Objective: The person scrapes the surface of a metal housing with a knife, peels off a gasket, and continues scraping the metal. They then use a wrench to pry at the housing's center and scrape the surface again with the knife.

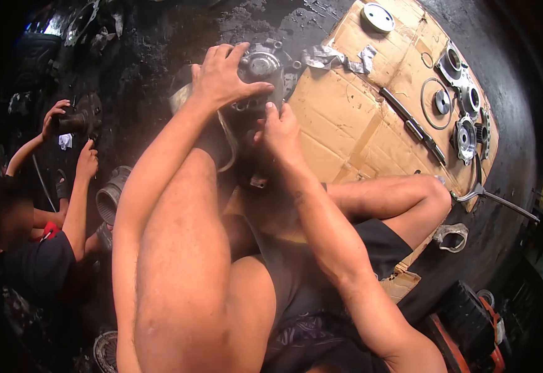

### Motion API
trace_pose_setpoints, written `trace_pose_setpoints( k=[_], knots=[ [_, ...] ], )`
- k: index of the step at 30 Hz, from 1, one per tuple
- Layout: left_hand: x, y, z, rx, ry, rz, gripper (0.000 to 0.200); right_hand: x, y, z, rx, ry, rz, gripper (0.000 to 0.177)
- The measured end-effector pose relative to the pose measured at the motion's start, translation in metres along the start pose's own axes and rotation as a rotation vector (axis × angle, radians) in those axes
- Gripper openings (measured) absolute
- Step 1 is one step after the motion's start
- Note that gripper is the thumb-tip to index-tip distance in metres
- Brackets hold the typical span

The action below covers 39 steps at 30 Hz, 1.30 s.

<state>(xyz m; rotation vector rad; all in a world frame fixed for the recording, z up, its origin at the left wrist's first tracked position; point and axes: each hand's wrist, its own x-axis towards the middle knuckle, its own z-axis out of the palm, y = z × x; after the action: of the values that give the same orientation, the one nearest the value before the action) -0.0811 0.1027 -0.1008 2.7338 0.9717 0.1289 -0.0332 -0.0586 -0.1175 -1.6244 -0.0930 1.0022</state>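
1. Left hand (225, 76) is clamped over the top of the housing (262, 65), fingers spread and curled round its far edge, thumb across the near side. The housing sits under that palm, up off the ground, just beyond the raised knee
2. Right hand (281, 130) comes in just below the left, thumb tip pressed against the housing's lower edge. Its fingers wrap out of sight, so I cannot tell if it grips or only steadies
3. Risk, as I read it: the metal looks greasy and the hold is mostly from above. A slip would drop it onto the shin or foot right beneath
4. Second risk: the right thumb sits close to the casting's lugs. A sudden twist could pinch it
5. Right of the right hand, loose hubs (465, 138), rods (413, 127) and a ring (436, 102) lie on the cardboard (346, 124). A falling housing or a swung elbow could scatter them
6. Well to the left of the left hand, a co-worker's hands (72, 133) work on a dark part (85, 115)
7. Hidden: the housing's underside and whatever the right fingers touch. The dark floor swallows detail, and the wrench (495, 199) far right is partly lost at the frame edge
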Motion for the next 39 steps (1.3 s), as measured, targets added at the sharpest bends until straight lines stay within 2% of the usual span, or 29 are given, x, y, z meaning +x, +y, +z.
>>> trace_pose_setpoints(
  k=[5,8,10,12,13,14,16,18,23,27,39],
  knots=[
    [-0.001,0.004,-0.009,0.022,-0.017,-0.017,0.105,-0.007,-0.018,-0.022,0.047,-0.056,0.158,0.027],
    [-0.004,-0.007,-0.007,-0.068,-0.028,0.026,0.106,-0.007,-0.026,-0.054,-0.109,-0.151,0.186,0.027],
    [-0.003,-0.014,-0.004,-0.064,-0.008,0.087,0.107,-0.003,-0.033,-0.076,-0.487,-0.147,-0.054,0.030],
    [-0.004,-0.018,0.001,-0.068,-0.012,0.065,0.105,0.014,-0.037,-0.101,-0.852,-0.192,-0.423,0.028],
    [-0.004,-0.018,0.000,-0.051,-0.016,0.071,0.104,0.016,-0.048,-0.106,-0.994,-0.187,-0.518,0.025],
    [-0.004,-0.017,-0.001,-0.033,-0.016,0.080,0.104,0.023,-0.056,-0.111,-1.011,-0.205,-0.524,0.025],
    [-0.005,-0.015,-0.004,-0.035,-0.034,0.034,0.105,0.041,-0.072,-0.118,-1.303,-0.248,-0.854,0.021],
    [-0.005,-0.014,-0.005,-0.026,-0.075,0.028,0.107,0.054,-0.090,-0.116,-1.442,-0.283,-0.961,0.017],
    [-0.006,-0.015,-0.004,-0.059,-0.068,0.022,0.108,0.085,-0.114,-0.109,-1.547,-0.376,-1.223,0.009],
    [-0.006,-0.017,0.000,-0.057,-0.033,0.043,0.106,0.106,-0.120,-0.106,-1.594,-0.455,-1.332,0.010],
    [-0.008,-0.014,0.003,-0.040,-0.027,0.037,0.102,0.111,-0.123,-0.111,-1.629,-0.454,-1.417,0.010]
  ],
)
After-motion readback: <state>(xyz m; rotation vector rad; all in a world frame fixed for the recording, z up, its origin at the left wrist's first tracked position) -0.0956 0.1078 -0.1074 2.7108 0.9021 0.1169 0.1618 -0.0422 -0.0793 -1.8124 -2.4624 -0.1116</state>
